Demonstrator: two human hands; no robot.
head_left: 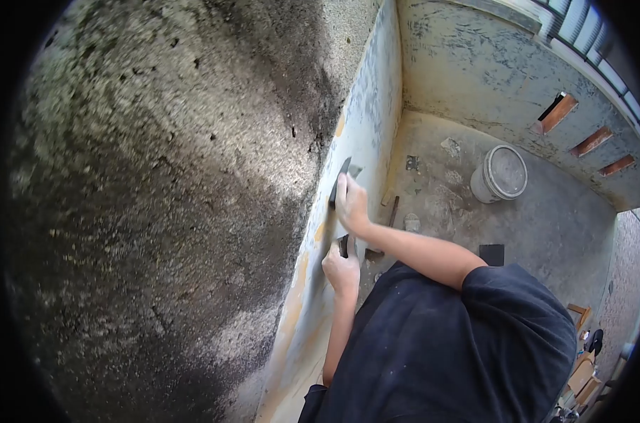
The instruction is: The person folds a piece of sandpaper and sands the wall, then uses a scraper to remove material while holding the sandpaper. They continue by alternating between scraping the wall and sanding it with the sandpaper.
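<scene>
My right hand (352, 206) is closed around a trowel (339, 182) with a dark edge, held up against the white, patchy wall (366, 113). Below it, my left hand (342, 269) grips a dark-handled scraper (344, 245), whose blade is mostly hidden between the two hands. Both hands are close together near the top edge of this wall. Orange-yellow patches show along that edge.
A rough, stained concrete surface (172, 197) fills the left side. On the dusty floor (433, 169) stand a lidded white bucket (500, 174) and a dark square plate (492, 254). The far wall (468, 70) has several brick-lined slots. A wooden chair (579, 317) and clutter lie at lower right.
</scene>
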